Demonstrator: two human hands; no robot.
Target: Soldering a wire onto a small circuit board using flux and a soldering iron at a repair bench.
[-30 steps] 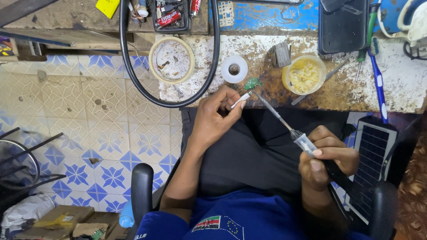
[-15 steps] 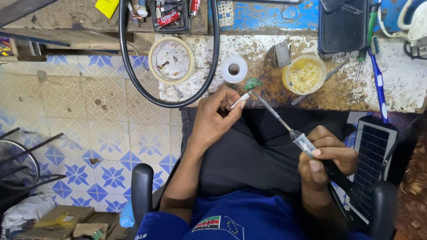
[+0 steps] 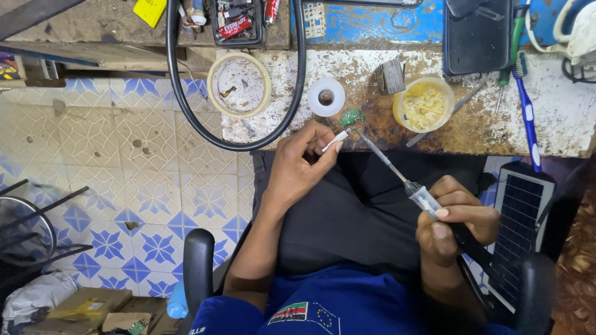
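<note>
The left hand pinches a small white plug in closed fingertips at the bench edge, while the right hand grips a soldering iron by its handle. The iron's long axis runs diagonally, its tip pointing up and left, touching or just short of the plug's end; which, the view cannot settle. The joint looks in progress, not finished. A green board lies just beyond, a flux pot nearby.

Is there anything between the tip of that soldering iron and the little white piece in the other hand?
Nothing visible. The right hand holds the soldering iron, and its tip sits right at the end of the white piece pinched in the left hand. The small green board lies beyond them on the bench.
</note>
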